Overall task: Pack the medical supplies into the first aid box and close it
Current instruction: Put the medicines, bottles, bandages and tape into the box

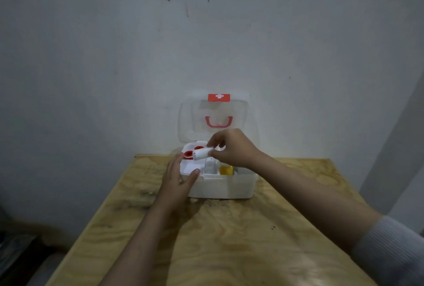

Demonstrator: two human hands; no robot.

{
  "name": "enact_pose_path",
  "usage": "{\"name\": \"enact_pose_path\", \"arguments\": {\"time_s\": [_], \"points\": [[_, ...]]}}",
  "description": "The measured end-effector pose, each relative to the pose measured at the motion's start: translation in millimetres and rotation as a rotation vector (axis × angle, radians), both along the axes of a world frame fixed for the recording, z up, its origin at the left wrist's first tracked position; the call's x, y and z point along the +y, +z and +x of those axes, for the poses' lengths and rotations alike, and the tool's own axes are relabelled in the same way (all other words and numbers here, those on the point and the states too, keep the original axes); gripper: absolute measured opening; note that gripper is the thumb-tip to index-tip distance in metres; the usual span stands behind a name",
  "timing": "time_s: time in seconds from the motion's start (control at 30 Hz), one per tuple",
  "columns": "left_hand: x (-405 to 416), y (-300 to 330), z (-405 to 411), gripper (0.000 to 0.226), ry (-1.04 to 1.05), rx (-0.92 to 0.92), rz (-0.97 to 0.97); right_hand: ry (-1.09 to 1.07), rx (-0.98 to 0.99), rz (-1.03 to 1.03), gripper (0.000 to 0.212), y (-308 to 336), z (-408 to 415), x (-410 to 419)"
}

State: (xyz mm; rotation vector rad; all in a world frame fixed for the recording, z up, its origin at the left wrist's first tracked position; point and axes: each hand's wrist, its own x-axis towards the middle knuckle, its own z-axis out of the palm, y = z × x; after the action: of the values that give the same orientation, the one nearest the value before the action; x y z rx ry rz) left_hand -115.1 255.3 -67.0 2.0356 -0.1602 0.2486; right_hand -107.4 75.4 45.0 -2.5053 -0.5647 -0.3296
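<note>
A: The first aid box (220, 184) stands at the far edge of the wooden table (229, 240), against the wall, and its clear lid (213, 123) is upright and open. So we think the packing is in progress and the closing is not yet done.

B: Yes. Our right hand (234, 148) pinches a small white roll (203, 154), maybe a bandage, above the left part of the box. Our left hand (177, 178) is with straight fingers, touching the near left corner of the box, and it holds nothing.

A: Inside we see two red round things (188, 154) at the far left, and something yellow (226, 170) in a compartment more to the right.

B: What these are we cannot tell; they are small and blurred. The right hand covers the far right of the tray. No other supplies show on the table, so perhaps this roll is one of the last.
</note>
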Motion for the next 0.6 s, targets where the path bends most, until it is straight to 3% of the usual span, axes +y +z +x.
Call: {"name": "enact_pose_path", "arguments": {"time_s": [0.3, 0.4, 0.5, 0.6], "points": [[2, 2, -1, 0.075, -0.012, 0.009, 0.013, 0.002, 0.154, -0.179, 0.026, -18, 23, 38], [2, 2, -2, 0.073, -0.018, -0.004, 0.017, -0.017, 0.133, -0.122, 0.028, -18, 24, 35], [0, 3, -2, 0.072, -0.011, -0.01, 0.007, -0.127, -0.086, 0.007, 0.032, -11, 33, 22], [0, 1, 0, 0.072, -0.006, -0.024, -0.01, -0.284, -0.368, 0.012, 0.043, 7, 50, 6]]}}
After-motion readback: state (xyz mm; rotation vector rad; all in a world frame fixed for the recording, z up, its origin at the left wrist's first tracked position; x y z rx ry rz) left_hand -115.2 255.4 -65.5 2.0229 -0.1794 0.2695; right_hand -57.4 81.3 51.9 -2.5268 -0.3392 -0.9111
